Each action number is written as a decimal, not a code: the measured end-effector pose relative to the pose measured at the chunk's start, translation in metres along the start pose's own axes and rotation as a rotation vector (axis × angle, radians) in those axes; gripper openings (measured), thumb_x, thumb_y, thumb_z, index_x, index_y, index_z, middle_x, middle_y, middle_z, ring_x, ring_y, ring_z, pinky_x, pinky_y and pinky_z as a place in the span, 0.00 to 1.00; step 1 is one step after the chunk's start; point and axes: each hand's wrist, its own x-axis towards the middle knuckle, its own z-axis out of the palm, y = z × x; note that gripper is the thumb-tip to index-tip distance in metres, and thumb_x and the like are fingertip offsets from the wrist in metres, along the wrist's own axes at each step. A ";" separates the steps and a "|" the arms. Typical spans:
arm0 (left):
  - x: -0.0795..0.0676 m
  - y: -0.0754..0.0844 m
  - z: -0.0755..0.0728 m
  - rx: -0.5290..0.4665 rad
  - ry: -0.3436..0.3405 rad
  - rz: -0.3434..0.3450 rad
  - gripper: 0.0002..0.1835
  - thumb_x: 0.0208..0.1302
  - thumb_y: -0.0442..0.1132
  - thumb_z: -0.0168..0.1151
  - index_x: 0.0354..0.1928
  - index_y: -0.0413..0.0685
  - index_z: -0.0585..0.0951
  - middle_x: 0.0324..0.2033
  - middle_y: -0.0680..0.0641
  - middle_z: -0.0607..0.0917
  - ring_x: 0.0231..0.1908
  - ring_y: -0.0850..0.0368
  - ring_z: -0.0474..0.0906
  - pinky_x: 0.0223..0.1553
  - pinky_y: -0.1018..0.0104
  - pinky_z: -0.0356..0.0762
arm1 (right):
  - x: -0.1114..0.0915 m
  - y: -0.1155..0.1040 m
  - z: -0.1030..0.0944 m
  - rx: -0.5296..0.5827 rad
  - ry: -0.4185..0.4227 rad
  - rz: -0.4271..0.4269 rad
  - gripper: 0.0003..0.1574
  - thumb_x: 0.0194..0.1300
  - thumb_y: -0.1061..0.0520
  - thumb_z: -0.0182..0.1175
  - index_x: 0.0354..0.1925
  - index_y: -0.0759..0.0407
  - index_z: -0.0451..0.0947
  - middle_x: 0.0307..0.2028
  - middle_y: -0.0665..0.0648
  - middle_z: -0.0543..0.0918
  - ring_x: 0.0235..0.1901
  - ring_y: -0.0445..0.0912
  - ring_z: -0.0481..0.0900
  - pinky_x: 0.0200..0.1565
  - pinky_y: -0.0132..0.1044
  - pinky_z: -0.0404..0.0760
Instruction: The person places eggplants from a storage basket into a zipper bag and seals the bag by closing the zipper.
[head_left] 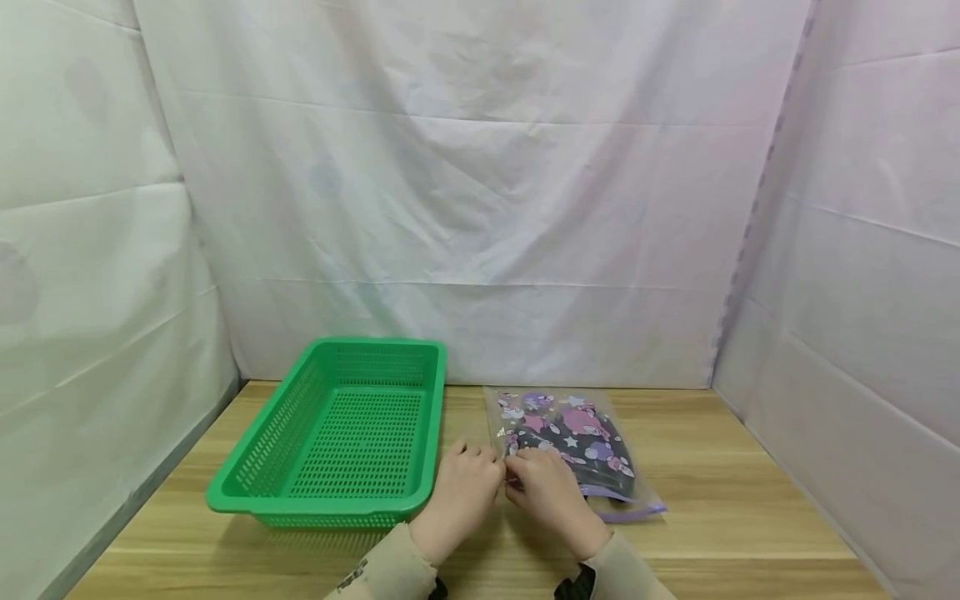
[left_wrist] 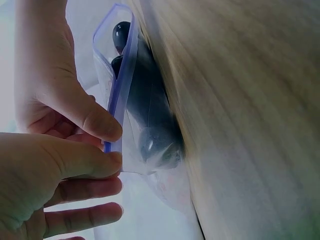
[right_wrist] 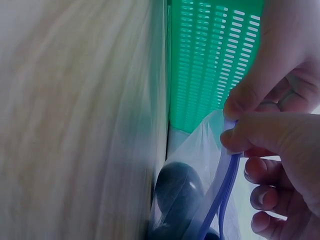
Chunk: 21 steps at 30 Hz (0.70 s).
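Note:
A clear zip-lock bag (head_left: pixel 577 425), printed with pink, purple and white cartoon figures and stars, lies on the table. My left hand (head_left: pixel 467 492) pinches the near-left corner of the bag at its purple zip strip (right_wrist: pixel 220 190). Right beside it, my right hand (head_left: pixel 551 496) pinches the same strip between thumb and finger, the two thumbs almost touching. Away from the hands, the bag's mouth gapes in the left wrist view. Inside are dark, glossy, rounded items (left_wrist: pixel 145 90); their kind cannot be made out. Both hands cover the strip's end in the head view.
A green perforated plastic basket (head_left: pixel 437 400) stands left of the bag, close to my left hand. The wooden table (head_left: pixel 720 475) extends to the right of the bag. White cloth (head_left: pixel 480 192) hangs behind and along both sides.

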 end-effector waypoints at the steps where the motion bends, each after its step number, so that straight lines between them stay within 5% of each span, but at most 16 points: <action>1: 0.000 0.000 0.000 -0.003 0.000 -0.002 0.03 0.43 0.42 0.65 0.19 0.56 0.79 0.18 0.56 0.75 0.20 0.58 0.72 0.32 0.62 0.64 | 0.000 0.000 0.000 0.005 -0.001 -0.002 0.15 0.37 0.58 0.65 0.15 0.48 0.66 0.16 0.40 0.64 0.17 0.36 0.60 0.21 0.30 0.59; 21: 0.000 -0.001 0.000 -0.024 -0.003 -0.015 0.05 0.39 0.45 0.67 0.21 0.57 0.80 0.18 0.57 0.75 0.21 0.57 0.72 0.37 0.57 0.64 | -0.001 0.003 -0.004 0.018 -0.125 0.074 0.15 0.39 0.55 0.64 0.16 0.45 0.65 0.16 0.39 0.64 0.14 0.34 0.60 0.15 0.28 0.58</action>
